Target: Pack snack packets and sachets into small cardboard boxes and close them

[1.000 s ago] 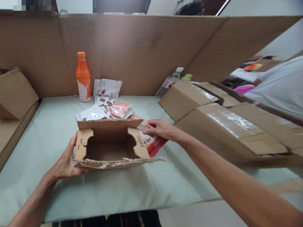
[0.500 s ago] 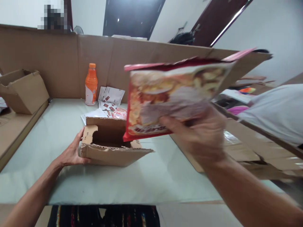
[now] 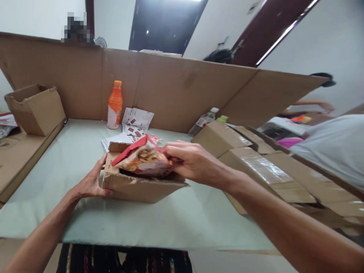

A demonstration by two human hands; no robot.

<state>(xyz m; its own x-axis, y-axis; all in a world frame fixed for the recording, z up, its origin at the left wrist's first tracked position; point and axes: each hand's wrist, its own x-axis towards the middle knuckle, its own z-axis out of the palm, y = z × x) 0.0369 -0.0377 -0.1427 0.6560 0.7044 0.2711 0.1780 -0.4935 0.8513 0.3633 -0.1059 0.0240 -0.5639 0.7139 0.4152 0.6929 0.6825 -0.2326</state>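
Observation:
An open cardboard box [image 3: 142, 189] stands on the pale green table cover. My left hand [image 3: 92, 180] grips its left end, thumb at the front and fingers behind. My right hand [image 3: 196, 161] is closed on the right part of a red food packet [image 3: 145, 161] with a food picture on it. The packet lies tilted in the mouth of the box, its lower part hidden inside. Right behind the box lie white printed sachets [image 3: 138, 117] and a pink-and-white packet [image 3: 155, 139], partly covered.
An orange drink bottle [image 3: 115, 106] stands by the cardboard wall [image 3: 176, 91]. Another open box [image 3: 42, 112] is at the left. Taped cartons [image 3: 264, 170] fill the right side, with a clear bottle [image 3: 203, 122] behind them. Another person's sleeve [image 3: 332, 144] shows far right.
My right hand has brought the red packet down and left, from the air above into the box opening. My left hand keeps its hold on the box.

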